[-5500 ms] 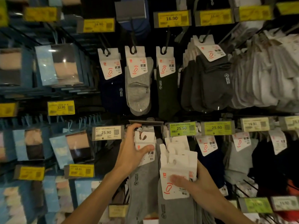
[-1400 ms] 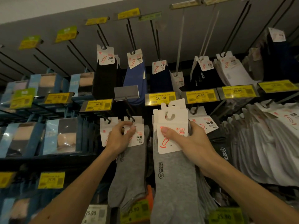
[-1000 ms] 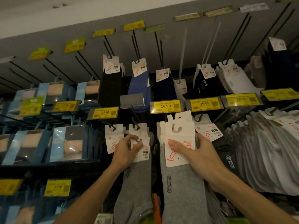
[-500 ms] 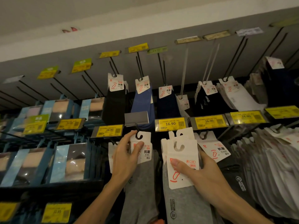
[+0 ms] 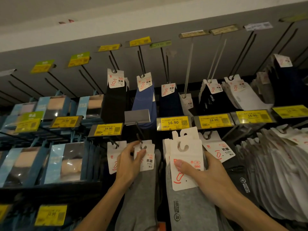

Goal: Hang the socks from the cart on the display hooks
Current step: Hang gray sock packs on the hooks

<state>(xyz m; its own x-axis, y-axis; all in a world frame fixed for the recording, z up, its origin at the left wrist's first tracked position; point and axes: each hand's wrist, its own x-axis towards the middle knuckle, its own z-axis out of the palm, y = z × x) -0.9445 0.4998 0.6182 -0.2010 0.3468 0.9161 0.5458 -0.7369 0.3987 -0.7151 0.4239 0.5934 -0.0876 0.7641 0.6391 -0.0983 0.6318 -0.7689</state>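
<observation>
My left hand (image 5: 129,161) pinches the white header card of a grey sock pair (image 5: 141,194), with the card's hole at the tip of a black display hook (image 5: 139,135) under a blank grey label holder (image 5: 137,116). My right hand (image 5: 202,175) grips a stack of several grey sock packs (image 5: 185,165) by their white cards, thumb across the front, held just right of that hook. The grey socks hang down below both hands. The cart is out of view.
Dark, blue and white socks (image 5: 241,95) hang on the upper row with yellow 16.90 price tags (image 5: 172,122). A dense row of white socks (image 5: 275,164) fills the right. Blue boxed packs (image 5: 65,164) line the left shelves. Bare long hooks (image 5: 86,75) project near the top.
The view tilted up from the lower row to a higher row. My left hand lifted a grey sock card up to the hook tip; the right hand followed with the stack.
</observation>
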